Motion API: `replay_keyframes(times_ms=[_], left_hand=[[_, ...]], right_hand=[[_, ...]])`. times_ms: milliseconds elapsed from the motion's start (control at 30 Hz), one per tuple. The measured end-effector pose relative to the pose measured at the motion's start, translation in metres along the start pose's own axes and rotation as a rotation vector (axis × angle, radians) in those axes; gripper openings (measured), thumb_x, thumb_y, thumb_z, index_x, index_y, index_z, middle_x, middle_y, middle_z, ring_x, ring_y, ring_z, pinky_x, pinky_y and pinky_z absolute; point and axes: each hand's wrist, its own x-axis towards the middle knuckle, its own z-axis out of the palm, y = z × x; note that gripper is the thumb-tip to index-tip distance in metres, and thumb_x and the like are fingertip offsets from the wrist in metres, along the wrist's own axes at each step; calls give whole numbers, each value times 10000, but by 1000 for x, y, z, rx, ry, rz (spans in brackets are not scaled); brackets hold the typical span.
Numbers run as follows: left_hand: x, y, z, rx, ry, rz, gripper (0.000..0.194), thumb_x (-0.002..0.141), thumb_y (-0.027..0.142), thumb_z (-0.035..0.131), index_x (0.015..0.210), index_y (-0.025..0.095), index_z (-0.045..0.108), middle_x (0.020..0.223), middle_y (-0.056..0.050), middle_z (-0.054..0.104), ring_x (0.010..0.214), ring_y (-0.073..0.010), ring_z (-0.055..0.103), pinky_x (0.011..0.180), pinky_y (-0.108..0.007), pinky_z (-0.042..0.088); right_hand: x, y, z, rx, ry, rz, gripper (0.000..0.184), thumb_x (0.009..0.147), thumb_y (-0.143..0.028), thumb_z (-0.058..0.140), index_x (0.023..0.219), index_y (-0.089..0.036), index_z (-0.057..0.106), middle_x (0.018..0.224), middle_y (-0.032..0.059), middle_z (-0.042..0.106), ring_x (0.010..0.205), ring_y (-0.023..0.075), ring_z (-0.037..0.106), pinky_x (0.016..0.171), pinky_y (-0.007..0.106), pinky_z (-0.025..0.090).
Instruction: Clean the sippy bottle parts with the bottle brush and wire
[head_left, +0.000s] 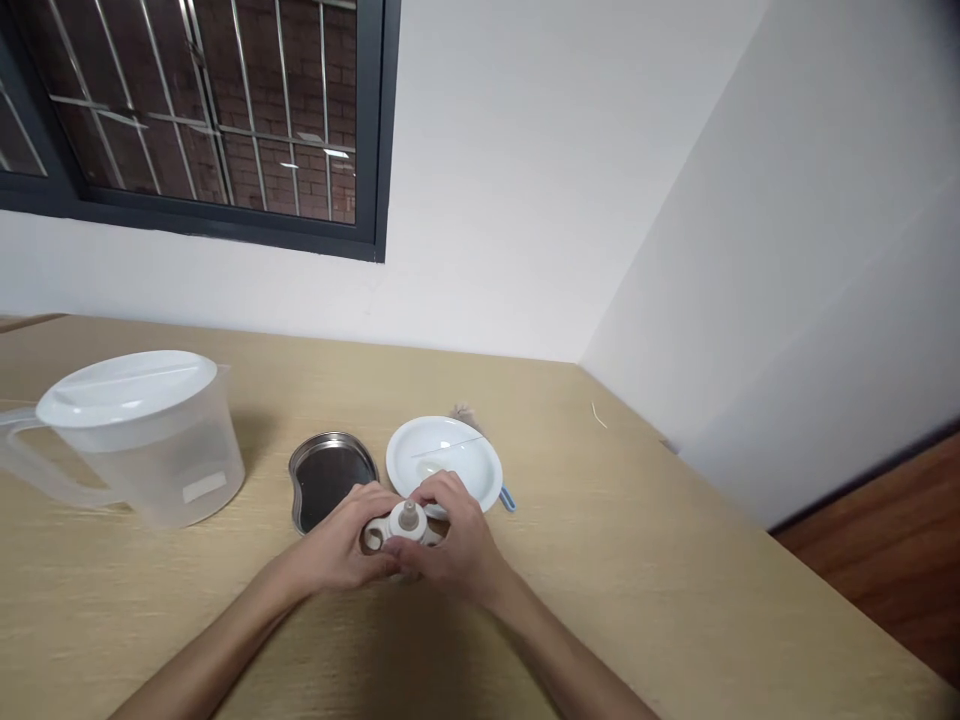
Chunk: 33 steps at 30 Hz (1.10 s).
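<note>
Low in the middle of the head view, my left hand (pixel 356 540) and my right hand (pixel 463 540) are both closed around a small white round object with a grey-brown nozzle-like top (pixel 409 515). A ring-shaped loop sticks out of it toward my left fingers. Its lower part is hidden by my hands, and I cannot tell its exact kind. Just beyond my right fingers lies a white shallow dish (pixel 480 468) with a thin rod (pixel 448 447) across it. By my left hand is a kidney-shaped metal tray (pixel 330 470), partly covered by that hand.
To the left stands a translucent plastic pitcher (pixel 169 465) with a white lid. A blue handle end (pixel 508 499) and a greyish bristly tuft (pixel 463 412) show at the dish's edge. A thin pale strip (pixel 598 415) lies farther right on the wooden table (pixel 637 600), near the wall.
</note>
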Motion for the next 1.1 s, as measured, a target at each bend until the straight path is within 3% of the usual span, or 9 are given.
replay_keyframes(times_ms=[400, 600, 733, 867, 1000, 1100], left_hand=[[1, -9, 4, -14, 20, 4, 336, 783, 446, 703, 1036, 226, 691, 977, -31, 654, 945, -220, 552, 878, -310, 398], [2, -6, 3, -45, 15, -36, 442, 684, 447, 798, 1072, 253, 711, 1018, -29, 670, 983, -236, 557, 885, -317, 411], [2, -5, 4, -70, 47, -46, 433, 652, 433, 819, 1025, 239, 720, 1023, -36, 671, 978, -236, 570, 871, -311, 428], [2, -3, 3, -70, 42, -40, 374, 698, 400, 781, 1014, 213, 711, 986, -39, 670, 921, -214, 579, 835, -301, 437], [2, -1, 2, -73, 27, -57, 389, 674, 394, 809, 1007, 221, 709, 987, -27, 669, 928, -210, 578, 844, -305, 427], [3, -1, 3, -84, 10, -61, 444, 643, 415, 836, 1025, 233, 702, 1007, -21, 668, 956, -216, 574, 865, -311, 419]], right_hand=[[11, 1, -16, 118, -231, 26, 322, 735, -420, 801, 948, -241, 640, 951, 17, 618, 940, 191, 571, 837, 323, 470], [16, -1, -40, 195, -477, 80, 374, 845, -359, 702, 1209, -308, 633, 1173, 35, 581, 1147, 203, 548, 1016, 372, 444], [9, -1, -40, 118, -358, 60, 658, 807, -317, 729, 1402, -292, 451, 1343, 76, 488, 1263, 229, 468, 1094, 399, 384], [3, 4, -25, 87, -249, 117, 874, 679, -377, 832, 1422, -281, 381, 1270, 85, 495, 1152, 230, 508, 1000, 378, 459], [7, 14, -35, 24, -163, 191, 927, 588, -386, 882, 1386, -282, 424, 1264, 79, 495, 1141, 252, 503, 1002, 421, 439], [11, 20, -52, 47, -127, 206, 716, 741, -393, 780, 1366, -287, 447, 1253, 72, 500, 1148, 233, 497, 1021, 417, 414]])
